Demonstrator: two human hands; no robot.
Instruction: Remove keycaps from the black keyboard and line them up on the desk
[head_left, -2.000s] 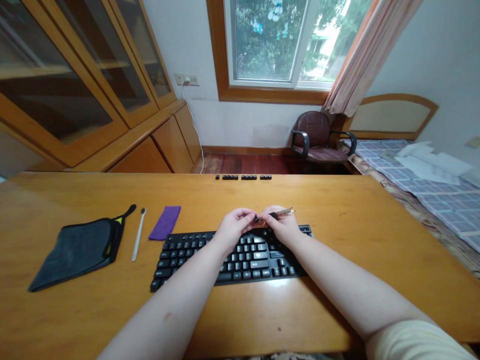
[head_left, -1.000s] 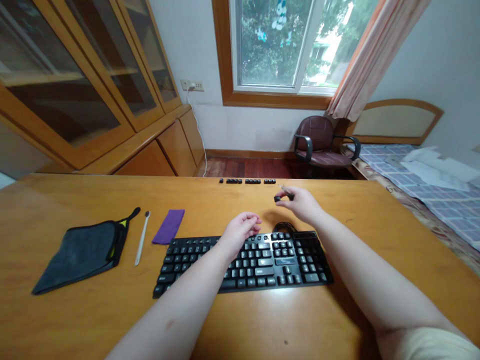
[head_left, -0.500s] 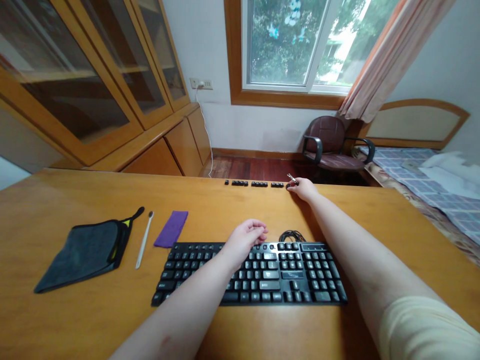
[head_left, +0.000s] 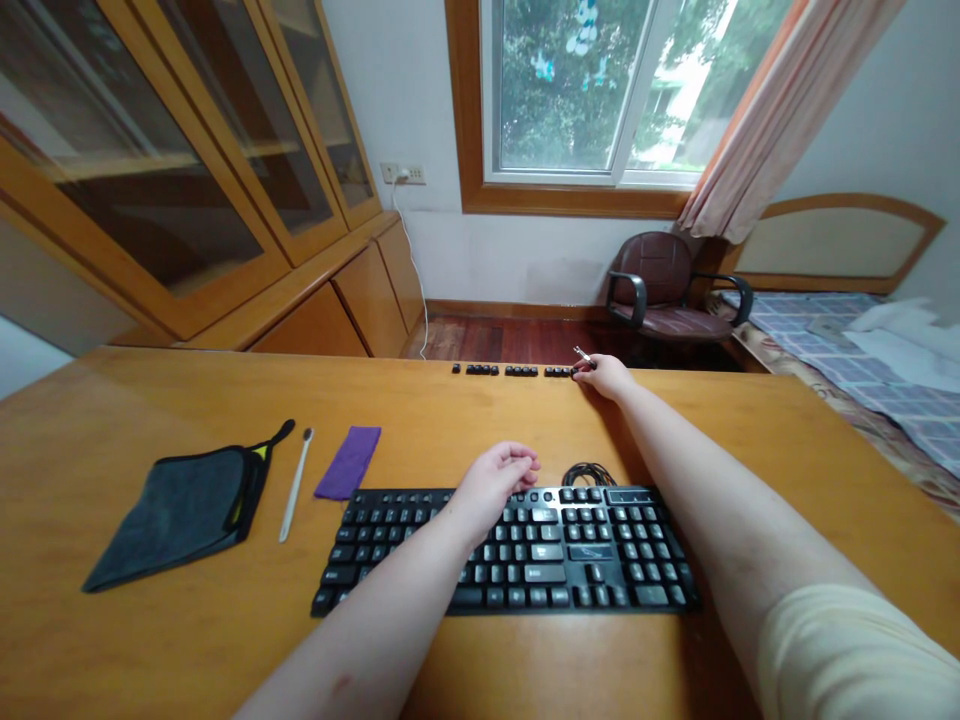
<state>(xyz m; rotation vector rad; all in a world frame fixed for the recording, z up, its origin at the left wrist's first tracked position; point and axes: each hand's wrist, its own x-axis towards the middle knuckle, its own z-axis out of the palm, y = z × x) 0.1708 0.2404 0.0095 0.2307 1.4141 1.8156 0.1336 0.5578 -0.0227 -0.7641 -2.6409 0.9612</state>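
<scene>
A black keyboard (head_left: 517, 550) lies on the wooden desk (head_left: 450, 420) in front of me. My left hand (head_left: 495, 482) rests over its top edge with fingers loosely curled and nothing visible in them. My right hand (head_left: 604, 377) is stretched to the desk's far edge, closed on a small metal tool (head_left: 583, 354), right at the end of a row of loose black keycaps (head_left: 514, 370). A coiled black cable (head_left: 586, 471) sits just behind the keyboard.
To the left lie a dark grey pouch (head_left: 180, 512), a thin white brush (head_left: 294, 482) and a purple cloth (head_left: 349, 462). Wooden cabinets stand at left. Beyond the desk are a brown armchair (head_left: 660, 290) and a bed (head_left: 862, 370).
My right hand carried a keycap with the metal tool from the keyboard to the far edge and now sits at the row's right end. My left hand stayed on the keyboard.
</scene>
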